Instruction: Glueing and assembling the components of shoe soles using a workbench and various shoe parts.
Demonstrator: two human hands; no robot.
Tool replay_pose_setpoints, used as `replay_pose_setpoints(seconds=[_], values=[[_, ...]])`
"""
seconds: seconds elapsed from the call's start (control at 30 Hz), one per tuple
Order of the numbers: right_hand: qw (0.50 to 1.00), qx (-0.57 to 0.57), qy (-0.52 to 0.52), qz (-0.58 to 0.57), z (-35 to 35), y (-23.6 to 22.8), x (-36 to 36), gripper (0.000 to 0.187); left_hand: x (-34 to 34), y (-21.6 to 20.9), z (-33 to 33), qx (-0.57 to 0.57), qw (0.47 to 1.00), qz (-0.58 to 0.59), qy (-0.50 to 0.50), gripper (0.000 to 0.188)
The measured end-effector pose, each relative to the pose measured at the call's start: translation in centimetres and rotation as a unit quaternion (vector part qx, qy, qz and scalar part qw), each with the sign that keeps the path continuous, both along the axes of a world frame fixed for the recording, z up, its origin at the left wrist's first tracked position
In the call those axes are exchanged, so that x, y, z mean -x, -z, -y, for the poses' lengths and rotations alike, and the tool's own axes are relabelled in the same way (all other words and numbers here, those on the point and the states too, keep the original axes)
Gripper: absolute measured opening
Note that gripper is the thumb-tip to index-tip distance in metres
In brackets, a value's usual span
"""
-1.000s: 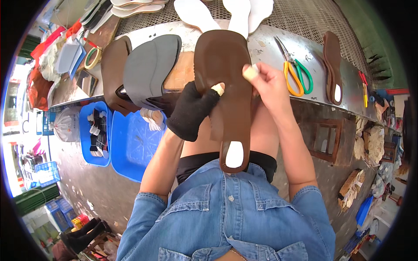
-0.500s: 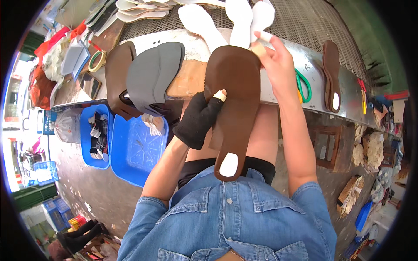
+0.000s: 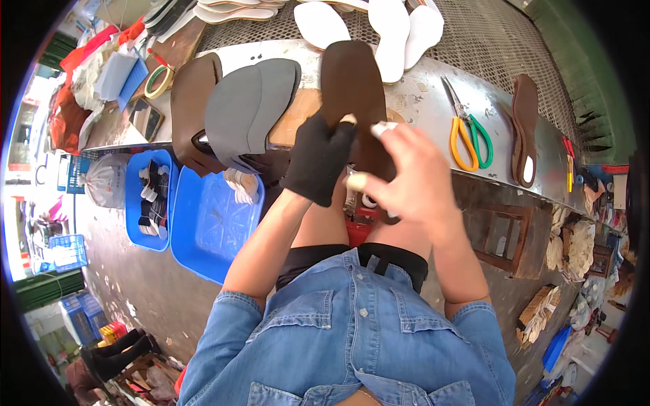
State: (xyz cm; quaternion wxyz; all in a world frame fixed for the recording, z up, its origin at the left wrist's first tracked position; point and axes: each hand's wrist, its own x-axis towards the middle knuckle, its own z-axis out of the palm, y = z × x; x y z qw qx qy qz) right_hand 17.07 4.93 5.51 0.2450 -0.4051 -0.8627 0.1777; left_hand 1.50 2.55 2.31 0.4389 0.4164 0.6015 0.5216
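Observation:
My left hand (image 3: 318, 159), in a black fingerless glove with a taped thumb tip, grips the side of a dark brown shoe insole (image 3: 352, 74). The insole's wide end points away from me over the bench edge. Close to its narrower near part is my right hand (image 3: 416, 179), bare with taped fingertips. Its thumb and index finger are spread apart, slightly smeared by motion, and partly cover the insole. Beyond the wide end lie several white insoles (image 3: 391, 40). Scissors (image 3: 466, 139) with one yellow and one green handle rest right of my hands.
Left on the bench are stacked grey sole-shaped pieces (image 3: 233, 108), brown ones (image 3: 189, 95), a tape roll (image 3: 158, 82) and a phone (image 3: 145, 120). Brown insoles (image 3: 523, 128) lie at the right. Blue bins (image 3: 217, 227) stand below the bench, near a wooden stool (image 3: 504, 233).
The brown insole has moved away from my body and is turned slightly. My right hand has come back from the insole's far end to its near part, uncovering the scissors.

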Motion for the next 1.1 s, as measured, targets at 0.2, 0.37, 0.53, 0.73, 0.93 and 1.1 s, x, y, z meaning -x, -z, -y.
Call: replay_pose_setpoints(seconds=[0.2,0.37,0.53,0.73,0.93,1.1], values=[[0.953,0.172,0.127,-0.214,-3.3,2.1,-0.1,0.023,0.4,-3.6,-1.8,-0.157,0.968,-0.194,0.039,0.032],[0.715,0.354,0.020,-0.603,-5.8,1.8,-2.2,0.033,1.3,-3.1,-0.8,-0.131,0.974,-0.041,0.178,0.033],[0.673,0.464,0.026,-0.575,-4.7,1.7,-1.5,0.037,-1.8,-1.4,0.6,-0.023,0.961,0.080,0.265,0.029],[0.631,0.497,-0.076,-0.591,-3.4,2.5,-0.7,0.037,-1.8,-2.4,-0.4,-0.028,0.961,0.177,0.210,0.021],[0.611,0.490,-0.024,-0.621,-2.5,2.3,-0.5,0.035,-0.6,-3.6,-2.9,-0.120,0.986,0.101,0.049,0.041],[0.740,0.389,0.027,-0.547,-2.2,1.4,-0.4,0.039,-0.3,-3.0,-1.5,-0.018,0.989,0.095,0.115,0.041]])
